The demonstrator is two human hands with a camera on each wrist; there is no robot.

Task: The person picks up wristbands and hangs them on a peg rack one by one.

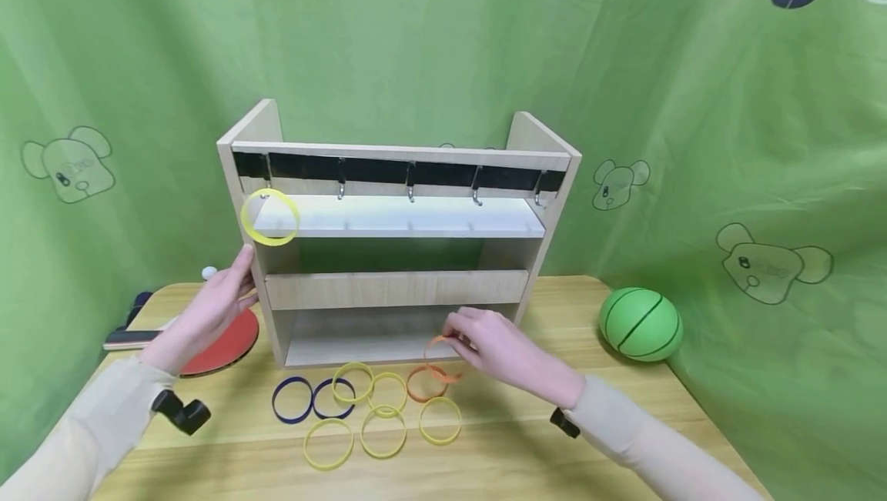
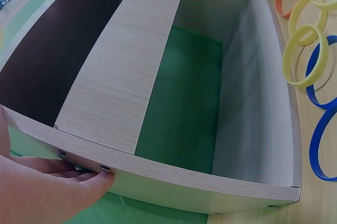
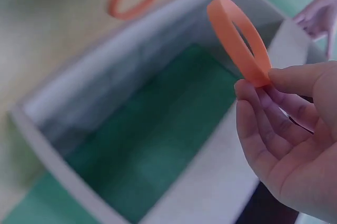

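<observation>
My right hand [image 1: 488,343] pinches an orange wristband [image 3: 230,37] between thumb and fingertips, low in front of the shelf. Below it on the table lies another orange wristband [image 1: 410,385]. My left hand [image 1: 216,301] touches the left side panel of the wooden shelf unit [image 1: 395,291], its fingers against the panel's outer face in the left wrist view. A yellow wristband [image 1: 246,216] hangs from the leftmost hook, just above the left fingertips. Several yellow wristbands [image 1: 421,425] and two blue wristbands [image 1: 275,401] lie before the unit, some overlapping.
A black strip [image 1: 374,170] along the unit's top front carries several metal hooks [image 1: 411,192]. Left of the unit lies a red table tennis bat [image 1: 232,343]. A green ball [image 1: 640,324] sits at the table's right edge. Green curtain [image 1: 395,47] surrounds the table.
</observation>
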